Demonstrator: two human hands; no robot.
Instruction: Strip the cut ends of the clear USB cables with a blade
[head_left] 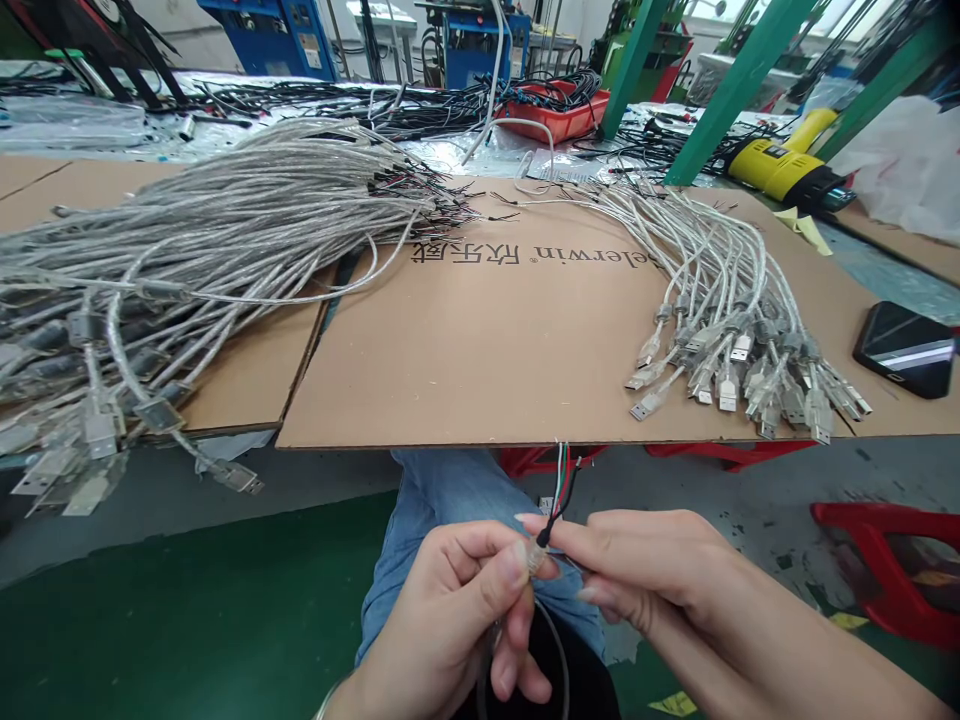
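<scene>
My left hand [480,610] is closed in a pinch on a clear-jacketed cable [535,560], just below its stripped end. From that end stick up thin white, green, red and black wires [561,490], with a dark sleeve or twist at their base. My right hand [637,570] is at the same end, its index fingertip against the base of the wires and the thumb below. A thin dark sliver shows between those fingers; I cannot tell whether it is a strand or a tool. The cable's lower part loops down over my lap.
A large heap of clear USB cables [247,220] lies left on the cardboard [465,350]. A smaller bunch of USB cables [720,280] lies right, beside a black phone [906,348]. Farther back are a yellow heat gun [780,170], a red tray [559,118] and green posts [735,90].
</scene>
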